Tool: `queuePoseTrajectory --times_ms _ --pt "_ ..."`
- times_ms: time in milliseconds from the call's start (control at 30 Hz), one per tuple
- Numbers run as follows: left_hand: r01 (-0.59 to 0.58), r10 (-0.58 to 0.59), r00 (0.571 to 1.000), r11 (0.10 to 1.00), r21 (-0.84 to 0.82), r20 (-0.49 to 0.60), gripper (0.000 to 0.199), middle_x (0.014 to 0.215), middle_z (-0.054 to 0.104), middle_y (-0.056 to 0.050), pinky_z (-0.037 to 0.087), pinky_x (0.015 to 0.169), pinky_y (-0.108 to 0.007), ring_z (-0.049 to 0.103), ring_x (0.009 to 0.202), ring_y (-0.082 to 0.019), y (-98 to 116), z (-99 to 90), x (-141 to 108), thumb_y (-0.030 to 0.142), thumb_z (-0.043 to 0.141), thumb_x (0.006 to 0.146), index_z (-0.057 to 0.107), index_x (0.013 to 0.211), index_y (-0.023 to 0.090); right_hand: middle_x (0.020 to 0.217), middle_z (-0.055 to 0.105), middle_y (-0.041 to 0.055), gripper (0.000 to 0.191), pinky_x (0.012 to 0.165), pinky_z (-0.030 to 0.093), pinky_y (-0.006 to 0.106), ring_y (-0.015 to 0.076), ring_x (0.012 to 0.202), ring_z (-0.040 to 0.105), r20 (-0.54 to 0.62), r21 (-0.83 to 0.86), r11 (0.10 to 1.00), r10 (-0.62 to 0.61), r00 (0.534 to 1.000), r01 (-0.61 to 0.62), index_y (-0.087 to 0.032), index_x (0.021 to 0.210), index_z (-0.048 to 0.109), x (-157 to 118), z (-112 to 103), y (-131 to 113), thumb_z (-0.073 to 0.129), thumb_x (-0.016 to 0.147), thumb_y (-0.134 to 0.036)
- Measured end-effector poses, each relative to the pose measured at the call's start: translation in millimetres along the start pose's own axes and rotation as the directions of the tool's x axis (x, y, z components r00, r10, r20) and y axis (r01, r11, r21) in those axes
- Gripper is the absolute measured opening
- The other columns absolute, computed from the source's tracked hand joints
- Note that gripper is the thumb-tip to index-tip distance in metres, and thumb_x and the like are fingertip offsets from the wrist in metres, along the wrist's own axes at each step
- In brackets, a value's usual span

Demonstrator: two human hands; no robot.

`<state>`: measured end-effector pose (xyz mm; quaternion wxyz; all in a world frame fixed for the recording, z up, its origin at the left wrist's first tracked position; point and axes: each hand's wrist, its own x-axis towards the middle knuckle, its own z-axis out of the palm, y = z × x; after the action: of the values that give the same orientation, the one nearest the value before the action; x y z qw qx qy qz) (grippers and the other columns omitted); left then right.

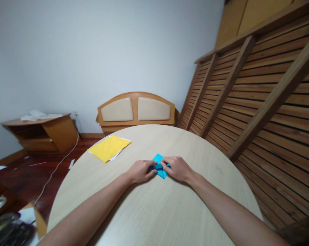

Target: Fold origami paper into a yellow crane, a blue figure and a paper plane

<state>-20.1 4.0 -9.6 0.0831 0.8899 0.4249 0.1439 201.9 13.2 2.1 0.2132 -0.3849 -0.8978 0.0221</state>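
A small folded piece of blue paper (159, 158) lies near the middle of the round pale table (154, 212), one corner pointing away from me and one toward me. My left hand (142, 171) pinches its left side between thumb and fingers. On the right side, my right hand (177, 168) is closed on the paper, its thumb and forefinger over a raised fold. The fingers hide both side corners of the paper.
Yellow sheets (109, 147) with white paper under them lie at the table's back left. A slatted wooden frame (246, 102) leans on the right. Behind the table stands a headboard (135, 106); a low cabinet (49, 133) is at left.
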Motion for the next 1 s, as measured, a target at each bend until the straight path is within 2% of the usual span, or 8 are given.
queuePoseTrajectory --times_ms 267,367,500,600,700,800,1000 --pt "0.015 -0.015 1.0 0.999 0.047 -0.008 0.026 0.1 0.073 -0.003 0.048 0.075 -0.025 0.069 0.087 -0.017 1.7 1.8 1.8 0.035 0.043 0.095 0.063 0.107 0.024 0.089 0.073 0.0019 0.025 0.069 0.037 0.027 0.0176 0.08 0.066 -0.016 0.0 1.0 -0.024 1.0 0.024 -0.021 0.09 0.066 -1.2 -0.3 0.2 0.046 0.098 -0.033" --pt "0.017 -0.017 1.0 0.999 0.041 -0.006 0.027 0.103 0.073 -0.003 0.049 0.077 -0.025 0.069 0.09 -0.017 1.4 2.1 1.8 0.033 0.041 0.096 0.062 0.111 0.025 0.094 0.073 0.0031 0.023 0.072 0.038 0.027 0.0193 0.084 0.066 0.011 0.011 0.999 -0.038 0.999 0.038 -0.022 0.098 0.067 -1.9 0.6 1.6 0.054 0.094 -0.04" --pt "-0.007 0.008 1.0 1.0 0.023 -0.015 0.028 0.106 0.072 -0.003 0.049 0.081 -0.024 0.067 0.094 -0.015 -0.3 2.2 1.9 0.034 0.04 0.097 0.061 0.113 0.025 0.093 0.073 0.0042 0.025 0.072 0.038 0.028 0.02 0.085 0.065 0.075 -0.003 0.999 -0.042 0.996 0.043 -0.022 0.092 0.068 -0.5 3.3 4.5 0.053 0.095 -0.042" --pt "-0.066 0.067 0.998 0.997 0.044 -0.022 0.027 0.102 0.07 -0.004 0.049 0.082 -0.024 0.065 0.093 -0.015 -3.2 -0.9 2.0 0.036 0.041 0.097 0.063 0.105 0.023 0.094 0.073 0.0047 0.027 0.072 0.038 0.028 0.0202 0.086 0.065 0.112 0.002 0.999 -0.05 0.993 0.05 -0.022 0.09 0.068 0.4 4.9 7.1 0.05 0.097 -0.041" --pt "-0.082 0.084 0.996 0.993 0.08 -0.029 0.027 0.095 0.068 -0.005 0.048 0.08 -0.024 0.062 0.089 -0.015 -7.6 -5.0 2.0 0.036 0.043 0.096 0.064 0.097 0.021 0.095 0.072 0.0057 0.029 0.073 0.038 0.028 0.0205 0.086 0.064 0.099 0.018 1.0 -0.021 0.995 0.02 -0.021 0.094 0.067 0.3 6.3 9.2 0.048 0.098 -0.042" --pt "-0.036 0.041 0.998 0.994 0.101 -0.047 0.028 0.092 0.067 -0.005 0.046 0.077 -0.024 0.061 0.087 -0.015 -11.5 -6.0 2.3 0.036 0.042 0.097 0.065 0.094 0.02 0.095 0.072 0.0064 0.03 0.072 0.038 0.028 0.0204 0.084 0.064 0.056 0.059 0.998 0.016 0.998 -0.02 -0.02 0.095 0.065 0.7 8.8 10.7 0.046 0.099 -0.043" --pt "0.035 -0.022 0.996 0.986 0.161 -0.084 0.038 0.088 0.065 -0.005 0.045 0.077 -0.027 0.059 0.087 -0.016 -14.1 0.1 5.1 0.04 0.034 0.099 0.063 0.086 0.02 0.083 0.069 0.0048 0.031 0.066 0.036 0.027 0.0184 0.075 0.062 -0.024 0.167 0.97 0.181 0.983 -0.175 -0.019 0.085 0.061 4.2 16.7 15.5 0.047 0.098 -0.044"
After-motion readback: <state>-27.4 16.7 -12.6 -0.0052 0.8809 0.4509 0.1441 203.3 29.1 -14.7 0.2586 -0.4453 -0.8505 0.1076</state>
